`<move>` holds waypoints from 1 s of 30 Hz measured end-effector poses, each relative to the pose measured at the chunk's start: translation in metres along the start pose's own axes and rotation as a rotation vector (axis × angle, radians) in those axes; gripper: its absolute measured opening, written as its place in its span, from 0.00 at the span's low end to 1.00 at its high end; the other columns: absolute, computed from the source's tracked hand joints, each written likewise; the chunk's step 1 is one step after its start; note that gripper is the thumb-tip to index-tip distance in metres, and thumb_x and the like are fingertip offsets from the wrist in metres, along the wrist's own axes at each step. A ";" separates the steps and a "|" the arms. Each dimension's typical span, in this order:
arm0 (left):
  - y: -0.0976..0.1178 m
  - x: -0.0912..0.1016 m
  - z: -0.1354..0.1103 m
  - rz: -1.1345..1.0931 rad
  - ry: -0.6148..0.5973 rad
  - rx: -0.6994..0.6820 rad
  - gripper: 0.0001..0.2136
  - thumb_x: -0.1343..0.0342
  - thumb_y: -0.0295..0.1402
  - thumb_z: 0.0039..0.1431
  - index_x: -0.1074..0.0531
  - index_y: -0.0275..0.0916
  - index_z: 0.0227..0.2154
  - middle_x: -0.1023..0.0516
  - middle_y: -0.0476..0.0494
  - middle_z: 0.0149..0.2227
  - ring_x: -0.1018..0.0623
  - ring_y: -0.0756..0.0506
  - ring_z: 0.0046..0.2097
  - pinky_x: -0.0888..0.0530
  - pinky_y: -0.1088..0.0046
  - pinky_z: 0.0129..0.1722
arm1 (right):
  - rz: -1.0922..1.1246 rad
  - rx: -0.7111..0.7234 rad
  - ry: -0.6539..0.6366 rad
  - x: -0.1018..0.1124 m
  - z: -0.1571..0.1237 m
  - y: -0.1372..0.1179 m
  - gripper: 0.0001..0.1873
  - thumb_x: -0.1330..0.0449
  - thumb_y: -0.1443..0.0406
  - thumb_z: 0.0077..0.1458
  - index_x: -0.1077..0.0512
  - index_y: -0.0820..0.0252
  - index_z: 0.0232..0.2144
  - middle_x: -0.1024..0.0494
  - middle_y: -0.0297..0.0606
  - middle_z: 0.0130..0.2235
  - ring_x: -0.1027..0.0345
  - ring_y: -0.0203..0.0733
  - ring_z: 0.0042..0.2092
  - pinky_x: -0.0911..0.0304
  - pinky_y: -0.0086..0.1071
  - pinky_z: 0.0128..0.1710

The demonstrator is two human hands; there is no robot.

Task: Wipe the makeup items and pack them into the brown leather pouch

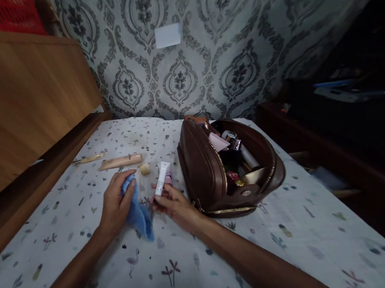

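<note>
My left hand (116, 202) is closed on a blue cloth (138, 216), which hangs down toward the printed sheet. In my right hand (175, 206) is a small white tube (162, 178), gripped near its lower end with its flat end pointing up and away. Just behind that tube shows a pinkish-purple item (168, 174); whether my fingers hold it too I cannot tell. A little yellow-lidded jar (144, 168) sits beyond the cloth. Past my left hand lie a beige tube (121, 161) and a thinner yellowish tube (89, 159).
To the right of my right hand stands an unzipped brown makeup bag (202, 170) full of cosmetics. A wooden cabinet (28, 83) borders the left side, with a red basket (0, 17) on top. Patterned wallpaper (182, 81) covers the wall behind. Dark furniture (318, 158) lies beyond the right edge.
</note>
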State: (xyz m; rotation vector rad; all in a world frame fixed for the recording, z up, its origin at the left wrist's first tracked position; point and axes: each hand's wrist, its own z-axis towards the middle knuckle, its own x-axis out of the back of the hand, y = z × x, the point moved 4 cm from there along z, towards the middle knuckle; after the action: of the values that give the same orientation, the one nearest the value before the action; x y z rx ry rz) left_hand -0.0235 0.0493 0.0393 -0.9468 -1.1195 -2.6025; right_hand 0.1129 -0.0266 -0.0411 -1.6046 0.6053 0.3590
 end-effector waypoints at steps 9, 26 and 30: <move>0.007 -0.038 -0.018 0.218 -0.200 -0.781 0.12 0.52 0.29 0.67 0.28 0.37 0.49 0.21 0.37 0.47 0.28 0.38 0.58 0.38 0.51 0.63 | -0.132 -0.080 -0.224 -0.006 -0.009 -0.004 0.21 0.27 0.54 0.40 0.31 0.60 0.27 0.31 0.26 0.23 0.42 0.30 0.23 0.48 0.26 0.23; -0.047 -0.006 0.017 0.071 -0.210 0.056 0.17 0.55 0.46 0.65 0.33 0.41 0.27 0.34 0.55 0.20 0.31 0.49 0.23 0.34 0.74 0.27 | -0.292 -0.120 -0.190 -0.006 -0.018 -0.006 0.30 0.27 0.49 0.39 0.30 0.61 0.39 0.33 0.22 0.24 0.41 0.27 0.20 0.49 0.24 0.19; -0.046 0.002 0.010 0.138 0.009 0.059 0.16 0.54 0.46 0.66 0.29 0.41 0.43 0.22 0.49 0.34 0.25 0.46 0.29 0.30 0.72 0.29 | -0.281 -0.107 -0.078 -0.001 -0.015 0.003 0.37 0.24 0.48 0.31 0.34 0.57 0.40 0.32 0.20 0.24 0.39 0.28 0.18 0.46 0.24 0.18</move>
State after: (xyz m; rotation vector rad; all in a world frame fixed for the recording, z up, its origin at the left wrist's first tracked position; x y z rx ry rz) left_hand -0.0377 0.0891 0.0183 -0.9631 -1.0812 -2.4484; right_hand 0.1088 -0.0411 -0.0412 -1.7431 0.2997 0.2463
